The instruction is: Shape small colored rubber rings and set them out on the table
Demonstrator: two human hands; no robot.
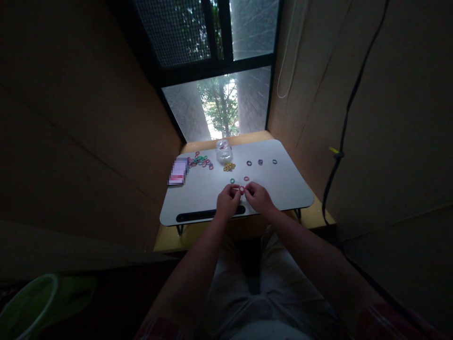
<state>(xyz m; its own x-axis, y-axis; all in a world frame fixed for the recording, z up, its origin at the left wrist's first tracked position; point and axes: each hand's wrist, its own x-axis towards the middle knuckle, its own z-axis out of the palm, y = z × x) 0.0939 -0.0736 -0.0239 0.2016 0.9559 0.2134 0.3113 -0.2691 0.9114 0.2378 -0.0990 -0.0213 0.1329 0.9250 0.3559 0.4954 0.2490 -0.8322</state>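
Note:
Near the front edge of the white lap table (pixel 198 198), my left hand (pixel 228 200) and my right hand (pixel 259 196) pinch a small red ring (pixel 241 189), possibly a hair tie, between them. Just beyond my fingers lie a green ring (pixel 232 181) and a pink ring (pixel 247 179). Farther back on the right, a dark ring (pixel 249 163), a purplish ring (pixel 260 162) and a teal ring (pixel 274 161) sit apart in a row. A cluster of yellow rings (pixel 229 166) rests in front of a clear plastic jar (pixel 223 152).
Several mixed-colour rings (pixel 200 159) are heaped at the back left, beside a blurred phone-like rectangle (pixel 179 171). A black slot (pixel 196 216) runs along the table's front edge. A window (pixel 222 106) stands behind. A black cable (pixel 348 108) hangs at right; a green basket (pixel 31 307) is lower left.

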